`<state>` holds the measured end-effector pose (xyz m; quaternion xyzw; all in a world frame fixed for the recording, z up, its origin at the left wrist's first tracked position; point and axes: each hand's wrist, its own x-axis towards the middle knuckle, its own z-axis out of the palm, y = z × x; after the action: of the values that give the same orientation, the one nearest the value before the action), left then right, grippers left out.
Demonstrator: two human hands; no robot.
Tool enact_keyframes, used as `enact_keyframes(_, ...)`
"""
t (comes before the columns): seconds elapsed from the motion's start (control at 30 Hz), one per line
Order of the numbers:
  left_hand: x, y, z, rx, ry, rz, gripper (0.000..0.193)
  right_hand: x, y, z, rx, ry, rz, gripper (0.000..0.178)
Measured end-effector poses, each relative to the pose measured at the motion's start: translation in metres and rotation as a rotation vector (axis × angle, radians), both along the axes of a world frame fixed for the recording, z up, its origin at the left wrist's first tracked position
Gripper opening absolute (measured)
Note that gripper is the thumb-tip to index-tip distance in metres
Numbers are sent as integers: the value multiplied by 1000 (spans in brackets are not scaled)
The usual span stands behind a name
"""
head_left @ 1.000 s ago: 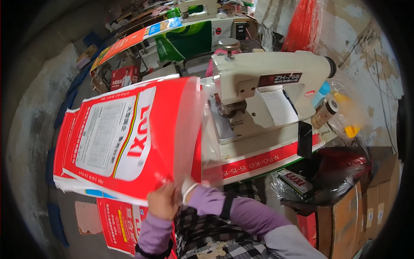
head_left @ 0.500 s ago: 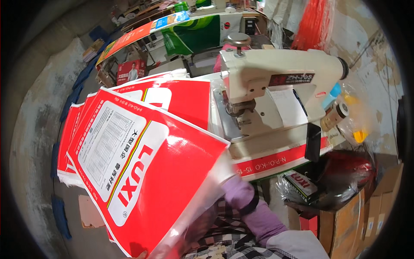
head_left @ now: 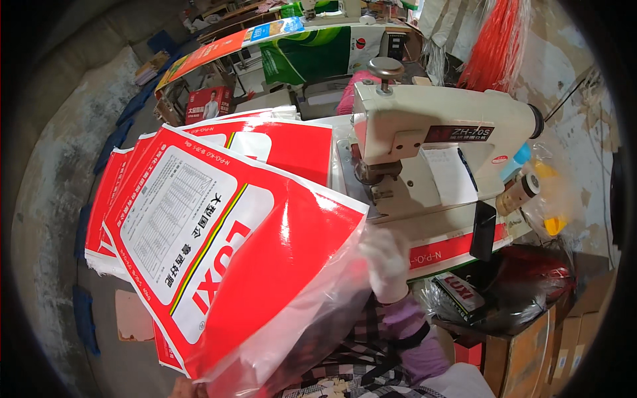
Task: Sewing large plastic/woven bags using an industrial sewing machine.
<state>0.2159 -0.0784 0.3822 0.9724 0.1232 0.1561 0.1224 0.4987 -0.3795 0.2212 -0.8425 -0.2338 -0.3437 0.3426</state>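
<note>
A red and white printed woven sack (head_left: pixel 285 225) with a clear plastic liner (head_left: pixel 312 318) along its near edge lies slanted across a stack of similar sacks (head_left: pixel 298 149). At the lower edge of the view, my left hand (head_left: pixel 184 387) is closed on the sack's near corner, partly cut off by the frame. My right hand (head_left: pixel 387 262), in a white glove, is at the sack's right corner beside the liner; motion smears its fingers. Just beyond it stands a cream sewing machine (head_left: pixel 398 126), its needle area right of the sack.
A black phone-like slab (head_left: pixel 483 230) stands at the machine bed's front edge. Thread cones (head_left: pixel 521 192) sit at its right. Cardboard boxes (head_left: pixel 521 351) and a plastic-wrapped bundle (head_left: pixel 531 272) are at lower right. Red strands (head_left: pixel 491 46) hang behind the machine.
My gloved right hand has come into view from behind the sack's right edge. The sack's near part has bent upward, covering some of its print. The whole view has shifted slightly.
</note>
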Motion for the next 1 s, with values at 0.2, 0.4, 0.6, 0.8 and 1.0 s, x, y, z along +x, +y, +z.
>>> enact_keyframes(0.2,-17,41,4,208,55,-168,13,53,-8,-67,515,676,70,9)
enact_keyframes(0.4,-49,56,4,107,337,-205,27,70,9,38,-290,403,102,22)
enact_keyframes(0.6,1,212,-6,-409,-278,295,26,-15,84,114,-176,-69,870,21)
enact_keyframes(0.8,377,207,68,-34,-357,-204,28,-85,73,105,250,723,763,28)
enact_keyframes(1.0,530,-35,-94,53,-136,-1044,39,-135,-48,-70,846,1179,32,35)
